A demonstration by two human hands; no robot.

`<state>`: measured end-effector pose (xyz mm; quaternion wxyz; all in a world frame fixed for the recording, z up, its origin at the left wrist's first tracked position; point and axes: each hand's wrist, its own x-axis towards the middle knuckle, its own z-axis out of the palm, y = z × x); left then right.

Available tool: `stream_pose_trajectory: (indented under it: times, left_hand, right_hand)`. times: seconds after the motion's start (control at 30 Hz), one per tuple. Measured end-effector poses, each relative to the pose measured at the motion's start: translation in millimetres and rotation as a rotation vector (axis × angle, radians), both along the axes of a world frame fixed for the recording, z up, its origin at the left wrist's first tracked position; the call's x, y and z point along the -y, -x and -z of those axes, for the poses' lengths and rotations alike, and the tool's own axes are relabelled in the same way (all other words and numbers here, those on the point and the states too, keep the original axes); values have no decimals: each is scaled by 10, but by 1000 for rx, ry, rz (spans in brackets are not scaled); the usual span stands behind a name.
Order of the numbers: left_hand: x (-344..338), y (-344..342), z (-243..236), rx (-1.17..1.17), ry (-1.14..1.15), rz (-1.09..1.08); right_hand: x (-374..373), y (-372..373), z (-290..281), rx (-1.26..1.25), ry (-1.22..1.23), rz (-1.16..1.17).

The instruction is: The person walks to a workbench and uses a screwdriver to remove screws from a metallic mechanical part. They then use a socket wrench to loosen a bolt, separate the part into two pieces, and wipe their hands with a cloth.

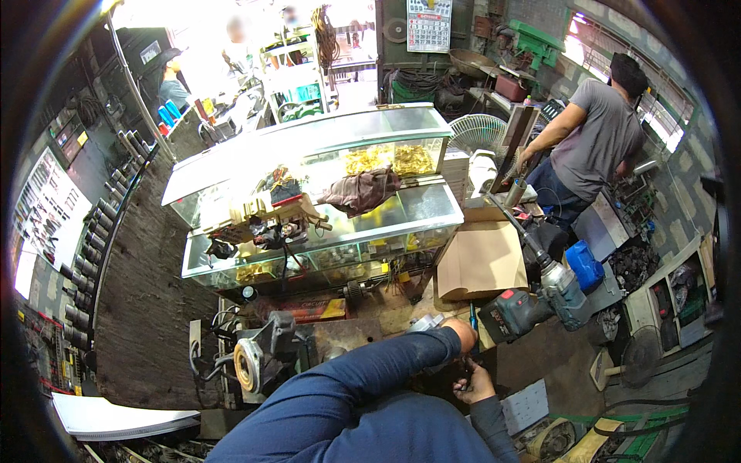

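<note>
My left arm in a dark blue sleeve reaches across to the right, and my left hand bends down at the wrist, its fingers mostly hidden. Just below it, my right hand is closed, fingers curled at a small dark thing I cannot make out in the shadow between the hands. A teal-handled tool, perhaps a screwdriver, stands beside my left hand. Left of that hand lies a silvery metal part. A cordless power tool with a black and red battery rests to the right.
A glass display case stretches across the far side. An open cardboard box stands beyond my hands, and a metal housing sits at left. A co-worker stands far right, near a blue container and a fan.
</note>
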<state>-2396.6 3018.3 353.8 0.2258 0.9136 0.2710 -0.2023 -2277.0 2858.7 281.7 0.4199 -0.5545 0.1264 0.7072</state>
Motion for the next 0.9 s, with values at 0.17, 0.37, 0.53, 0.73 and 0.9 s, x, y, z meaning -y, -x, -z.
stream_pose_trajectory:
  times: [0.17,0.37,0.53,0.73,0.9]
  left_hand:
    - [-4,16,19,40,-8,46]
    - [-35,72,-34,41,-5,125]
    - [1,33,-75,13,24,189]
    - [127,-39,33,-10,93,260]
    - [150,-4,129,19,-9,168]
  right_hand:
    - [19,-62,10,-144,-50,76]
    - [69,-90,83,1140,-836,-392]
    - [154,-75,-62,1815,-933,-724]
    - [210,92,-71,1780,-724,-740]
    - [255,31,-53,1720,-611,-447]
